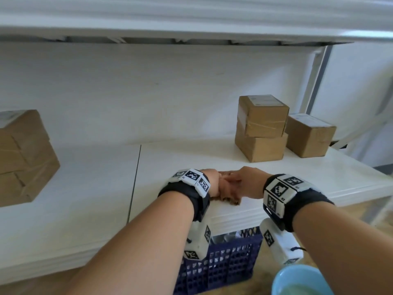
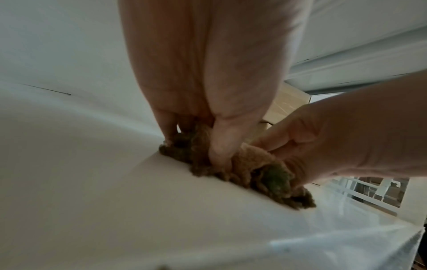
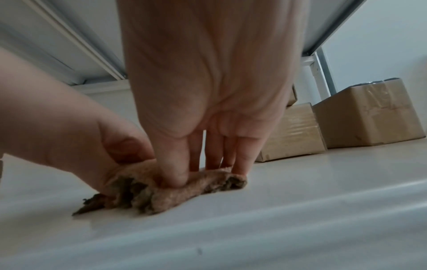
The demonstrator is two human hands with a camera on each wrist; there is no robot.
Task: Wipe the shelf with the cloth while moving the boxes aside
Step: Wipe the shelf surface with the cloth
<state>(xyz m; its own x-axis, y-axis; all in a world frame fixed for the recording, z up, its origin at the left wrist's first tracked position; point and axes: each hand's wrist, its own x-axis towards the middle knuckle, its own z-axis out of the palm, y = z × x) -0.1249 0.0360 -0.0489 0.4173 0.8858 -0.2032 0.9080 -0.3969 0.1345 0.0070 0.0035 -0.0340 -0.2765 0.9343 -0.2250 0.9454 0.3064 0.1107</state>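
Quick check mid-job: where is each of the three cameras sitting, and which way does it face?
Head: above, looking down on the shelf, both forearms, stacked boxes.
Left wrist: under the left hand, along its fingers gripping the cloth.
Right wrist: under the right hand, towards the boxes.
All views share the cloth and both hands.

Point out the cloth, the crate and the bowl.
cloth (image 3: 171, 193): right wrist view, its bunched middle.
crate (image 1: 223, 271): head view, its front wall.
bowl (image 1: 282, 279): head view, its left rim.
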